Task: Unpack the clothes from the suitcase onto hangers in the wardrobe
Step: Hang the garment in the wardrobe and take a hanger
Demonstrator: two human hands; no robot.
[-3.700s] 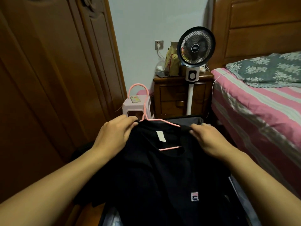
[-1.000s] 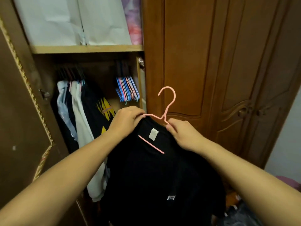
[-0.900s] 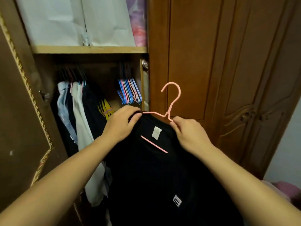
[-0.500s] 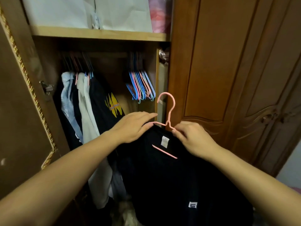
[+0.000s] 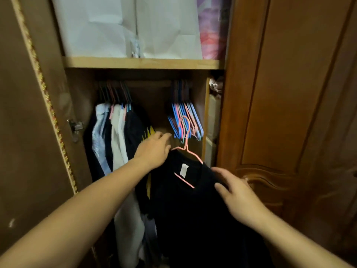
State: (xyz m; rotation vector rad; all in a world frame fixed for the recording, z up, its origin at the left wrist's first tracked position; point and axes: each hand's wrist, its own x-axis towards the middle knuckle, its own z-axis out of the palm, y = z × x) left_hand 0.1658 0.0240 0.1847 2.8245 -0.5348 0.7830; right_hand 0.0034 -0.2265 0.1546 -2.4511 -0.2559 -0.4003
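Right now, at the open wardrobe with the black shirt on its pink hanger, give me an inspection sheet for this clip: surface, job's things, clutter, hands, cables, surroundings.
Surface: wooden shelf above the rail space; no table in view.
Job's things: black shirt on a pink hanger, hook up, not yet on the rail. Hung clothes at left; bunch of empty hangers at right, blue and pink.
Clutter: white bags and a pink patterned bundle on the shelf.
Hands: left hand holds the shirt's left shoulder by the hanger; right hand is open, fingers spread by the right shoulder; contact unclear.
Cables: nothing seen.
Surroundings: open door at left, closed carved door at right.
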